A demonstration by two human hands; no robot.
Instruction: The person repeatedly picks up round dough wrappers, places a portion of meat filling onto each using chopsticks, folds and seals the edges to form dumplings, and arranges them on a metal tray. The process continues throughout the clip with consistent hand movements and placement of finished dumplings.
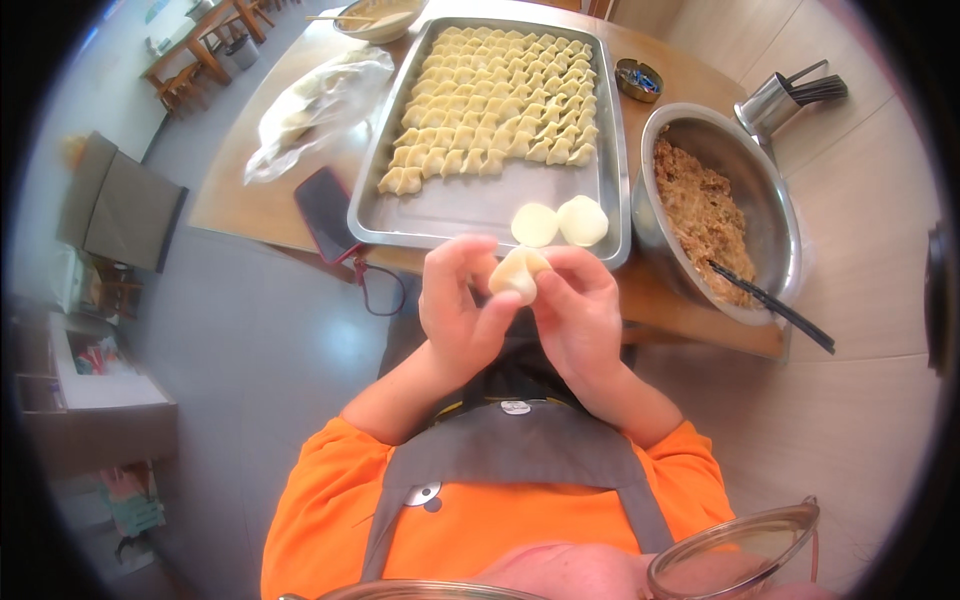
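Between both hands, above the near edge of a metal tray [480,210], is a dumpling [517,276] with its wrapper folded over. My left hand [459,311] supports its left side with the thumb below, fingers curled near the top. My right hand [581,307] pinches its right edge between thumb and forefinger. Two flat round dough wrappers, one on the left [535,224] and one on the right [583,220], lie in the tray just beyond my fingers. Rows of folded dumplings [502,97] fill the tray's far part.
At right, a steel bowl [787,247] holds minced filling [701,210] with black chopsticks [772,304] resting in it. Left of the tray are a phone [326,214] with a strap and a plastic bag [315,112]. A small tin [639,80], a utensil holder [769,109] and a bowl [379,21] stand farther off.
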